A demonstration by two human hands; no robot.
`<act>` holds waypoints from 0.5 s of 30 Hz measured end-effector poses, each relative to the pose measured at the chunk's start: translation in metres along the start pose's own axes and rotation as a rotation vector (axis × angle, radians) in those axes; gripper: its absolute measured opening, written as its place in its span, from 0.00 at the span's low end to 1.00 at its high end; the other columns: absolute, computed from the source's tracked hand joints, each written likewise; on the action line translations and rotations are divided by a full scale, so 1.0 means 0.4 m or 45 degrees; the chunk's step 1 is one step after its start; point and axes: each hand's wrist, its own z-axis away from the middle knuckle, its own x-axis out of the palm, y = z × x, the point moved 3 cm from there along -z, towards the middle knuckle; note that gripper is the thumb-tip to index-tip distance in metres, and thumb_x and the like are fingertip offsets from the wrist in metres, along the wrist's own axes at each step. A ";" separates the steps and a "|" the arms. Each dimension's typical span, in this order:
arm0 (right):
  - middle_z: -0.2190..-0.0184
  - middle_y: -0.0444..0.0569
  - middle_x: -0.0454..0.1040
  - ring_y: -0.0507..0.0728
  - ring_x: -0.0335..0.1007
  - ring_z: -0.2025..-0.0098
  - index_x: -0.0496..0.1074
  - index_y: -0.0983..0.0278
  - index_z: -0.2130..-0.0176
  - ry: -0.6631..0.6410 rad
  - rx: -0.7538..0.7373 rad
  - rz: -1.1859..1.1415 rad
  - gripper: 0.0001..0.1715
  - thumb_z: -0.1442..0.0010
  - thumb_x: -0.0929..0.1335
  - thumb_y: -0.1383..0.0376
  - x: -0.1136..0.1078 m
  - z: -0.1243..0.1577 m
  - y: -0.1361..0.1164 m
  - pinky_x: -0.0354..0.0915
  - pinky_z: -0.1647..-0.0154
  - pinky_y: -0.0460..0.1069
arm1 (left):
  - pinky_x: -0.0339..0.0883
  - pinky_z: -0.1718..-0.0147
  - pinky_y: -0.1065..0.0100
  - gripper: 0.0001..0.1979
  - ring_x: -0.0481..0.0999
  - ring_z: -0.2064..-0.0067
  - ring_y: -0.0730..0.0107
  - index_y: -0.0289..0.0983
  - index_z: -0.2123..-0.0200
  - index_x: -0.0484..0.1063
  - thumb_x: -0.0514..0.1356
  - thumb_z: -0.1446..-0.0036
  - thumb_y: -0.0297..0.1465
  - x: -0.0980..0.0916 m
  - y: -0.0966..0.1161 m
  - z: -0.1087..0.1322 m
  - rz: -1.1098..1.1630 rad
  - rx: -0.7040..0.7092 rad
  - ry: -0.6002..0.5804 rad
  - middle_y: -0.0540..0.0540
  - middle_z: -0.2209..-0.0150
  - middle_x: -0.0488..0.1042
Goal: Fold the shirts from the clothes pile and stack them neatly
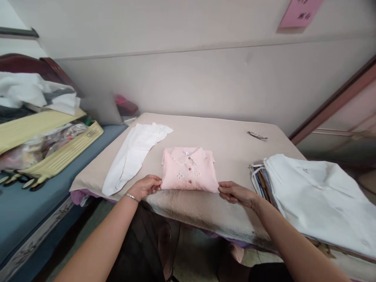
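Observation:
A pink blouse lies folded into a neat rectangle near the front edge of the covered table. Its collar faces away from me, with red buttons and cut-out flower patterns on the front. My left hand, with a bracelet on the wrist, pinches the blouse's near left corner. At the near right corner, the fingers of my right hand are closed on the same blouse. To the left of it a white cloth lies spread out on the cover.
White fabric is stacked at the right. Dark glasses-like frames lie at the back right. On the left, a blue mattress bears a yellow slatted piece and bagged items. A pink note hangs on the wall.

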 end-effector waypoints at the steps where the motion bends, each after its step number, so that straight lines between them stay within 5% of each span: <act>1: 0.82 0.36 0.59 0.44 0.40 0.83 0.62 0.61 0.70 0.018 -0.013 0.001 0.27 0.43 0.72 0.43 -0.003 -0.005 0.001 0.37 0.81 0.45 | 0.52 0.78 0.77 0.15 0.65 0.79 0.79 0.34 0.71 0.69 0.71 0.59 0.32 0.000 -0.002 0.001 0.010 -0.007 0.002 0.51 0.78 0.70; 6: 0.84 0.36 0.59 0.44 0.40 0.84 0.60 0.61 0.74 0.131 0.009 -0.008 0.30 0.44 0.69 0.40 -0.018 -0.045 0.025 0.38 0.82 0.45 | 0.55 0.78 0.76 0.17 0.70 0.76 0.75 0.34 0.71 0.69 0.73 0.61 0.31 0.001 -0.011 -0.011 0.050 -0.038 0.029 0.50 0.76 0.72; 12: 0.85 0.35 0.59 0.45 0.41 0.85 0.60 0.60 0.73 0.158 0.053 0.001 0.30 0.46 0.71 0.40 -0.020 -0.070 0.051 0.37 0.83 0.46 | 0.43 0.82 0.75 0.17 0.58 0.83 0.81 0.35 0.75 0.65 0.72 0.60 0.32 0.012 -0.014 -0.044 0.044 -0.017 0.065 0.51 0.80 0.69; 15: 0.85 0.36 0.59 0.45 0.42 0.85 0.61 0.60 0.75 0.200 0.058 0.048 0.31 0.47 0.70 0.39 -0.018 -0.065 0.040 0.37 0.83 0.46 | 0.47 0.81 0.75 0.18 0.62 0.80 0.80 0.36 0.75 0.64 0.72 0.59 0.34 0.014 -0.002 -0.044 0.054 0.072 0.097 0.51 0.79 0.69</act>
